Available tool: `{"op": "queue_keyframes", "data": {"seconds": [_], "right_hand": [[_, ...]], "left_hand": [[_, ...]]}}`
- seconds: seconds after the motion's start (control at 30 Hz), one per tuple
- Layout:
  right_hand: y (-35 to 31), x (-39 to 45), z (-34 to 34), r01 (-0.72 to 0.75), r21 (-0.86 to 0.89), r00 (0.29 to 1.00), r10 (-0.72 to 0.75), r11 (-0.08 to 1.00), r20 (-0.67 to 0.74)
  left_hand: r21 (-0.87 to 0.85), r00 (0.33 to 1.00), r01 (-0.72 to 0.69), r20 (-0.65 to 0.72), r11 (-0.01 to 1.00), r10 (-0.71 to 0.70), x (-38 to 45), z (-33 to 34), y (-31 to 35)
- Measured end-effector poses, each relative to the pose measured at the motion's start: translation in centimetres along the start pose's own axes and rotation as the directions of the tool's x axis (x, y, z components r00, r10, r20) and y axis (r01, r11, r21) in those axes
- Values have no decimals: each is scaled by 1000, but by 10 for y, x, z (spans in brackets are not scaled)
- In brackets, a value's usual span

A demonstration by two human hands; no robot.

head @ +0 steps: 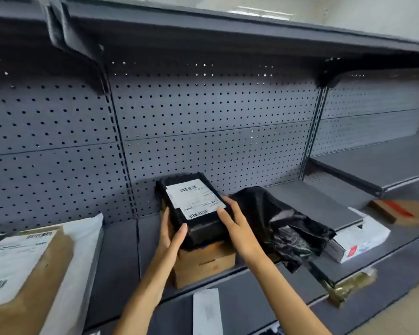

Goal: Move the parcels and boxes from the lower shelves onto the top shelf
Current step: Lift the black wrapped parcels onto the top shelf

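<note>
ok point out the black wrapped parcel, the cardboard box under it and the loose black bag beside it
black wrapped parcel (196, 201): head view, on its white shipping label
cardboard box (203, 264): head view, on its brown front face
loose black bag (276, 218): head view, on its crumpled middle

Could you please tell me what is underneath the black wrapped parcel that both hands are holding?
A brown cardboard box sits under the black parcel; its front shows, its top is covered.

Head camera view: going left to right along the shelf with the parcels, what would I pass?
Brown parcel on a white mailer → black-wrapped parcel, gripped by both hands, atop a cardboard box → crumpled black bag → white box → brown box.
</note>
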State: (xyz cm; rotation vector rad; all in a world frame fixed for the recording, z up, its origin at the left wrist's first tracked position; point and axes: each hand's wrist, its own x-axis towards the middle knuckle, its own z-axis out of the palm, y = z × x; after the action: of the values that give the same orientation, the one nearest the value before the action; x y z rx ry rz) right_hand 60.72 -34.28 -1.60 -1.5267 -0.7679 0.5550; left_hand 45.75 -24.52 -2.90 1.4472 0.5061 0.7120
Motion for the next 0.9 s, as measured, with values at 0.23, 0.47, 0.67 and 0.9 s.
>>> {"op": "queue_keyframes", "data": {"seconds": [0.23,0.47,0.67,0.9], "right_hand": [[19,-2,-13,-55,140,984,29,989,178],[17,-5,-11,-92,225,973,40,970,229],[9,-9,-10,-150,191,964,101,970,247],[-7,-13,-11,-199,179,962,156,964,226]], "left_hand": [[-14,968,-11,-252,1000,7,-4,35,-13],[-13,909,18,-417,1000,-22,-7,56,-21],[21,888,60,-458,998,-44,-11,56,-17],[63,888,86,-458,994,-48,-14,56,-8]]}}
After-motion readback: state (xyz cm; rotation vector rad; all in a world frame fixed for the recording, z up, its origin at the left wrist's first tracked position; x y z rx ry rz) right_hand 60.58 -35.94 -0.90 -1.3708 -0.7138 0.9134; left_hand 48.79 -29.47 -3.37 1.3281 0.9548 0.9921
